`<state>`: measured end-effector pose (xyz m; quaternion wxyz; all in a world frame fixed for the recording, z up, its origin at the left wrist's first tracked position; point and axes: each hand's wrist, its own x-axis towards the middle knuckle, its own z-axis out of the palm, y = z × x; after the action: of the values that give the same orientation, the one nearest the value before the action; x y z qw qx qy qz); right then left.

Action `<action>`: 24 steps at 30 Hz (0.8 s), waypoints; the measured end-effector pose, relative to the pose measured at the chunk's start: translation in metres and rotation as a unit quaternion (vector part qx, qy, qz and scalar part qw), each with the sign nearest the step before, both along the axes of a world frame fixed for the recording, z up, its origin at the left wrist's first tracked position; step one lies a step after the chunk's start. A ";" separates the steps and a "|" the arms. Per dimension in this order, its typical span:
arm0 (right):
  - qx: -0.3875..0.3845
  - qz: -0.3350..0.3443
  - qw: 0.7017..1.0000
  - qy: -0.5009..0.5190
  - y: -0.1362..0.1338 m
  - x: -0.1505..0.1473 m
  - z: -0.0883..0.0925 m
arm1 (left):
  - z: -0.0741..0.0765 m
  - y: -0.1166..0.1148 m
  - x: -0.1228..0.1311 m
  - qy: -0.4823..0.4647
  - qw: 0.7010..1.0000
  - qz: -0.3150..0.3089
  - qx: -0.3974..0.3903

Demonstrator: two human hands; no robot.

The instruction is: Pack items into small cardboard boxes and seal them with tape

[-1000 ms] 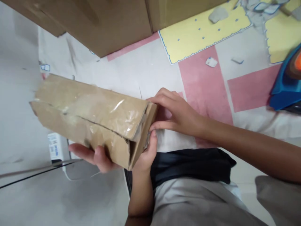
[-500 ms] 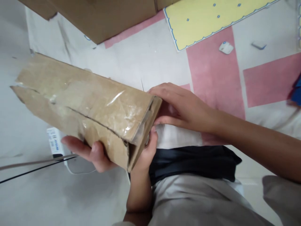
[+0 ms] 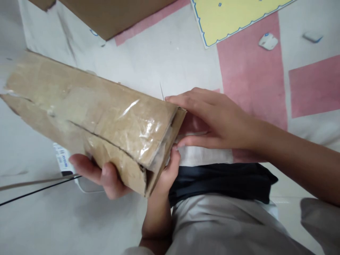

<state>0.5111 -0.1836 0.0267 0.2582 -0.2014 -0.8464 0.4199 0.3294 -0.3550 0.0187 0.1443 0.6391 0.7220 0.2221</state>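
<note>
A long, worn cardboard box [image 3: 106, 99], wrapped in shiny clear tape, is held tilted in front of me. Its end flap [image 3: 166, 152] faces right and stands slightly apart from the body at the lower corner. My left hand [image 3: 114, 182] supports the box from underneath, its fingers curled round the lower side and its thumb against the end flap. At the upper right corner, the fingers of my right hand [image 3: 215, 118] press on the box, and its thumb lies beside the flap near my left thumb. The box hides part of the right fingertips.
A larger cardboard box [image 3: 114, 17] stands at the top. A yellow sheet with a blue border [image 3: 239, 21] lies on the pink-and-white cloth [image 3: 249, 74], near a small white object [image 3: 268, 41] and another small piece [image 3: 312, 36]. A white device with cables [image 3: 62, 157] is at lower left.
The box appears slightly larger and a little farther left. The surroundings have shifted slightly in view. Both hands keep nearly the same hold.
</note>
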 end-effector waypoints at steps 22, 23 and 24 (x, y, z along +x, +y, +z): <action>0.006 -0.010 1.000 0.011 0.000 -0.006 -0.007 | 0.014 0.013 0.013 0.096 0.986 0.031 0.135; 0.007 -0.008 1.000 0.010 -0.001 -0.007 -0.007 | 0.014 0.014 0.013 0.082 0.986 0.026 0.140; 0.011 -0.007 1.000 0.007 -0.002 -0.008 -0.007 | 0.013 0.014 0.012 0.061 0.987 0.021 0.150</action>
<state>0.5031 -0.1854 0.0202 0.2695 -0.2017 -0.8475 0.4103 0.3413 -0.3410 0.0321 -0.0024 0.6505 0.7011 0.2919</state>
